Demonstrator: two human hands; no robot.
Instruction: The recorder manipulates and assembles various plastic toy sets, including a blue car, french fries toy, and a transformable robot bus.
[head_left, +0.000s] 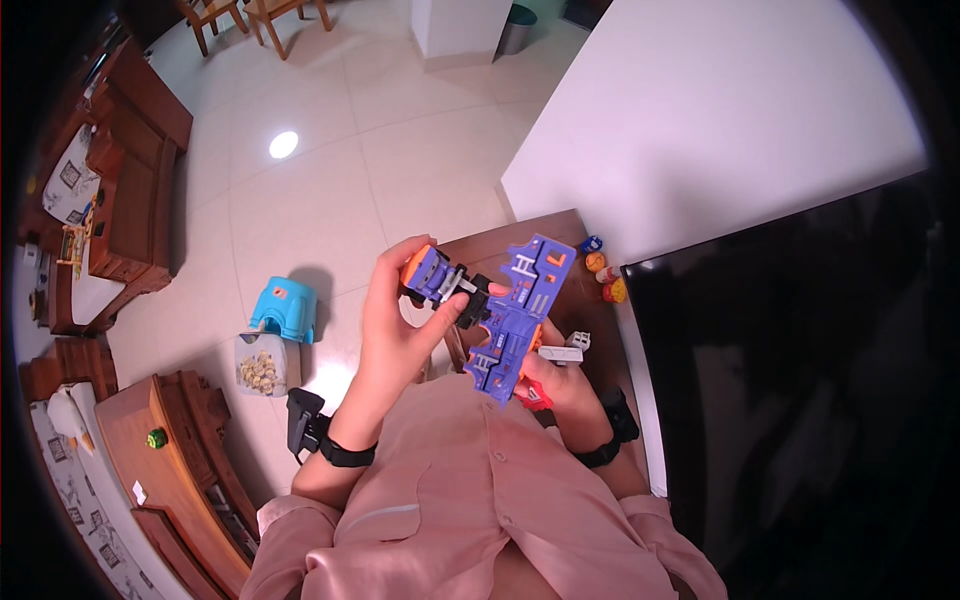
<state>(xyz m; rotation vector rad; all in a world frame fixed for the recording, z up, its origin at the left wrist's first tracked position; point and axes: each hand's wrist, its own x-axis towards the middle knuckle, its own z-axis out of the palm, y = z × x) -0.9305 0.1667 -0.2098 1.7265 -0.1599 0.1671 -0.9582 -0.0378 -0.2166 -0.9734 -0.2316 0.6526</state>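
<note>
My left hand [392, 335] is closed round a small toy truck [432, 276] with a purple and orange cab, a grey middle and black wheels. The thumb presses on its side near the wheels. My right hand [563, 388] grips a flat purple toy panel [512, 328] from behind and below. Notched edges and small orange and silver markings show on the panel, and most of the right fingers are hidden behind it. The truck's rear end meets or overlaps the panel's left side; I cannot tell whether they are joined. White and red toy parts [562, 353] show beside my right hand.
Beneath my hands is a dark wooden cabinet top [560, 222], with small colourful toys [597, 262] by the large black screen [790, 340] on the right. A blue plastic stool [285, 308] and a bin [262, 368] stand on the tiled floor. Wooden furniture [185, 450] lines the left.
</note>
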